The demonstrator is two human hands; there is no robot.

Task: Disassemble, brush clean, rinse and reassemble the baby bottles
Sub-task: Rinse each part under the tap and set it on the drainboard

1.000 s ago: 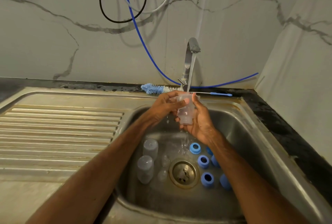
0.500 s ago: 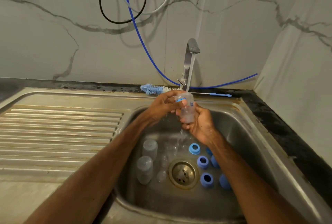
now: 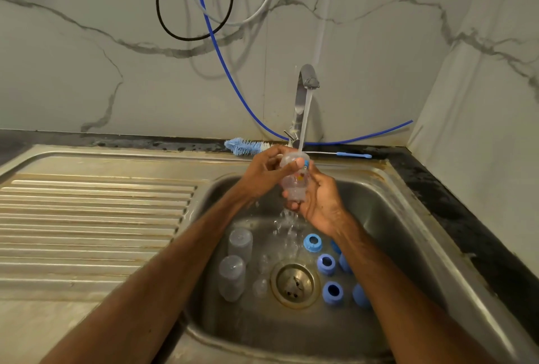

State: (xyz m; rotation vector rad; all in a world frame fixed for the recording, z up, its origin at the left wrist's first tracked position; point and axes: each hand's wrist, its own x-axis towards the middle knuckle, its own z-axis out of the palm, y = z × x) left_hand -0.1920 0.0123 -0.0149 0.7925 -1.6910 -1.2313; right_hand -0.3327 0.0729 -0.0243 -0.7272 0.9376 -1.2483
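Both hands, left and right, grip a clear bottle under the tap, mouth up to catch rinse water.

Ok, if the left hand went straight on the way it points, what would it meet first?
The left hand grips the clear bottle, so that comes first; just past it is the right hand. The tap stands further back, though depth is unclear.

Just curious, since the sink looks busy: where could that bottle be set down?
The ribbed drainboard left of the basin is bare, as is the basin floor along its near edge. Around the drain it is crowded: clear bottle parts left, blue screw rings right.
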